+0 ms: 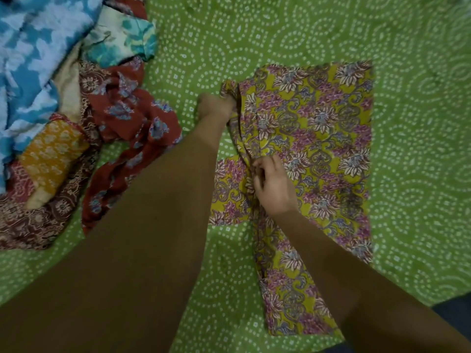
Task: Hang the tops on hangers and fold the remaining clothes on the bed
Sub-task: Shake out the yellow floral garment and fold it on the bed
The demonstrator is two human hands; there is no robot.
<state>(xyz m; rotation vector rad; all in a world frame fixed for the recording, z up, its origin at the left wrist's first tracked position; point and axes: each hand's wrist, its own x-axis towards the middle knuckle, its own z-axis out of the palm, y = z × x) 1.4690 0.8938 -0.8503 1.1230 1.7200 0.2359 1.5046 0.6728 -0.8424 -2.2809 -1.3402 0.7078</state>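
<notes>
The floral garment [316,138] runs top to bottom at frame centre-right; both hands grip its left edge, left hand [216,107] above, right hand [272,186] pinching lower.

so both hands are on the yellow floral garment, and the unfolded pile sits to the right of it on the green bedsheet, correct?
Not quite. The head view shows the pile of clothes to the left of the yellow floral garment, not the right. The rest holds: left hand and right hand both grip its edge on the green bedsheet.
</notes>
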